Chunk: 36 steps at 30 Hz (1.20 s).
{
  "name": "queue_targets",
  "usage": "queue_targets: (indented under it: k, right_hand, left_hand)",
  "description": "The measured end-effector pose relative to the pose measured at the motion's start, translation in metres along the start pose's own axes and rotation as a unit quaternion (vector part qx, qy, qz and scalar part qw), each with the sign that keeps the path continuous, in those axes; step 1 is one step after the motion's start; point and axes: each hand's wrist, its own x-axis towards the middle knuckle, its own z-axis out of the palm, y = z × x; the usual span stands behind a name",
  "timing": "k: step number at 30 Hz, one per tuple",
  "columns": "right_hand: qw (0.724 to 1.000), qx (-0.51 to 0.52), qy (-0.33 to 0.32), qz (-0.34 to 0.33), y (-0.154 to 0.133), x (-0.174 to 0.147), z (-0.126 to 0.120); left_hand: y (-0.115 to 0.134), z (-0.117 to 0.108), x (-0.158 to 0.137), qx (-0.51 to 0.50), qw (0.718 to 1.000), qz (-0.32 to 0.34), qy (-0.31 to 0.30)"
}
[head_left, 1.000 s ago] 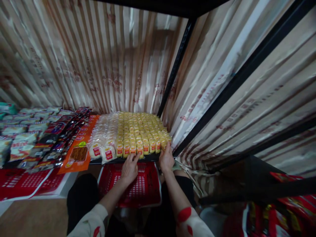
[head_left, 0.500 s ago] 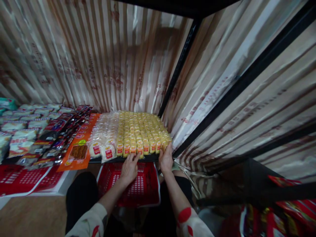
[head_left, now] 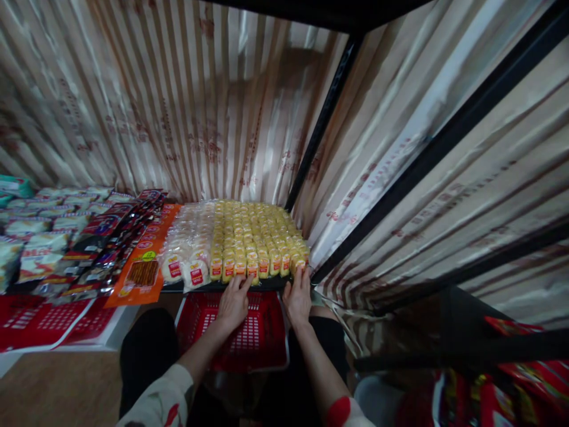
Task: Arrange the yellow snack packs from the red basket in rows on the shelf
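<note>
1. Many yellow packets (head_left: pixel 258 234) fill the right end of the shelf (head_left: pixel 276 284), above the red basket (head_left: pixel 272 329).
2. Left hand (head_left: pixel 233 303): grip open, fingers spread at the front packets (no pinch there); right hand (head_left: pixel 297 302) open too, fingertips at the end row.
3. Light, even pressure should suit these soft-looking packets, keeping fronts level without crushing.
4. Fingertip contact is partly hidden, rear rows blur together, and print on the orange labels (head_left: pixel 252 266) is unreadably small.

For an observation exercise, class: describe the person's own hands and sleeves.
The left hand and right hand are gloveless, with no jewellery visible. The left sleeve is pale with red and dark patches; the right sleeve, also pale, shows a red patch.
</note>
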Motion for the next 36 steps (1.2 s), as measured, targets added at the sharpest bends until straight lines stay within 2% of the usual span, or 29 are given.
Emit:
queue_targets:
  k: [7,15,21,26,30,33,36]
  right_hand:
    - [1.0,0.018,0.005,-0.021,0.006,0.003,0.002]
    - [0.999,0.021,0.018,-0.035,-0.005,-0.008,-0.011]
    - [0.986,0.079,-0.019,-0.143,-0.032,-0.013,-0.016]
    - [0.972,0.094,-0.039,-0.214,-0.064,-0.021,-0.003]
    - [0.968,0.086,-0.041,-0.231,-0.077,-0.025,0.017]
    - [0.967,0.079,-0.033,-0.239,-0.076,-0.025,0.03]
    - [0.965,0.078,-0.031,-0.247,-0.073,-0.024,0.035]
  left_hand:
    - [0.001,-0.001,0.0,0.01,1.0,-0.003,-0.008]
    - [0.0,0.0,0.001,0.005,1.0,0.004,0.002]
    - [-0.002,0.004,-0.001,-0.045,0.998,0.012,0.05]
    - [-0.008,0.004,0.001,-0.146,0.985,0.027,0.086]
    - [-0.011,-0.001,0.005,-0.222,0.97,0.009,0.098]
    - [-0.01,-0.006,0.003,-0.225,0.967,0.012,0.12]
    - [-0.01,-0.011,-0.005,-0.168,0.965,-0.022,0.2]
